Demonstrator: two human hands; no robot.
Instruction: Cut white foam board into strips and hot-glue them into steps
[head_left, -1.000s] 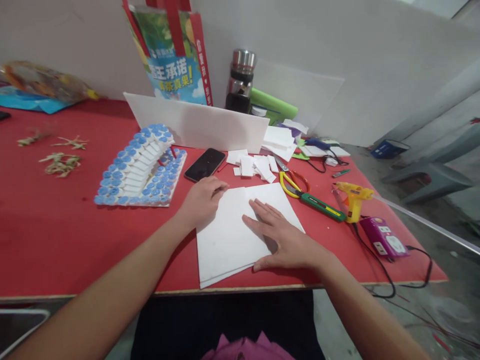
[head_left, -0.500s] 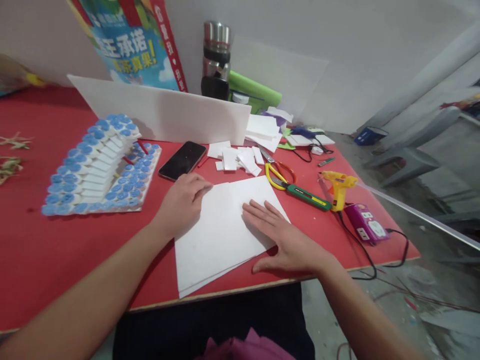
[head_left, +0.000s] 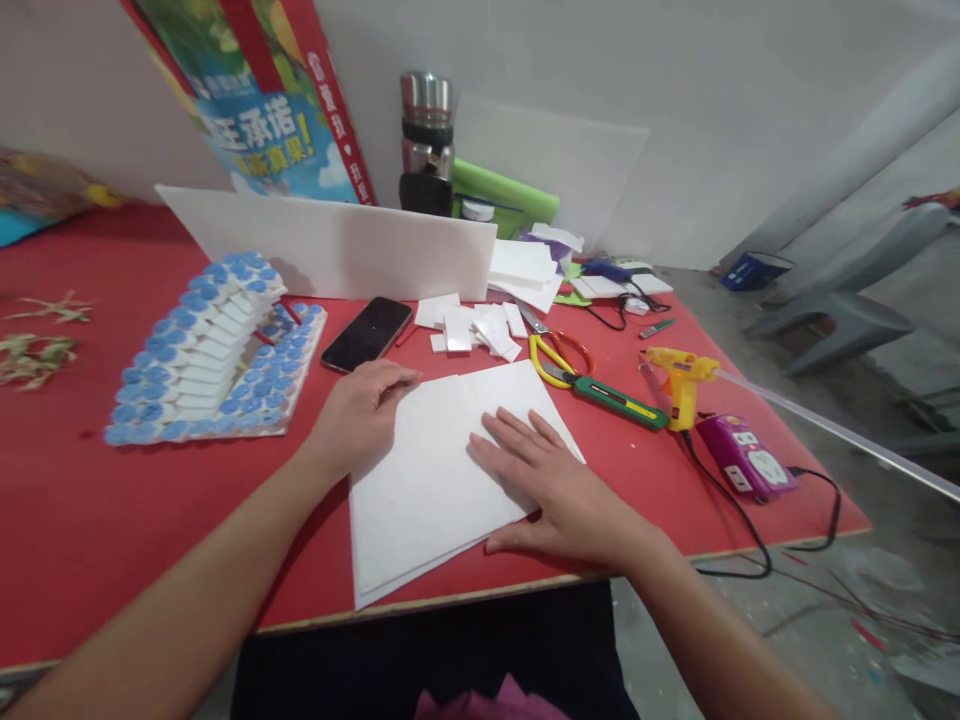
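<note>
Two white foam boards [head_left: 420,500] lie stacked near the table's front edge, the lower one peeking out along the bottom and right. My left hand [head_left: 360,415] is curled at their upper left edge, its fingers together; the thumb is mostly hidden. Flat on the right part of the top board rests my right hand [head_left: 547,485], fingers outstretched and the thumb out by the lower edge. Just beyond the left hand lies a black phone [head_left: 367,333]. Small white cut pieces [head_left: 480,328] lie behind the boards.
On the right are scissors [head_left: 574,355], a green utility knife [head_left: 619,402], a yellow glue gun [head_left: 681,380] and a purple power socket [head_left: 746,457] with cords. A blue-and-white stair model [head_left: 210,355] stands left. Behind are an upright white board [head_left: 337,245], a bottle [head_left: 426,140] and a bag [head_left: 262,120].
The view has swung to the right, so the tabletop things appear farther left. My right hand has slid slightly over the boards; my left hand keeps its place at their edge.
</note>
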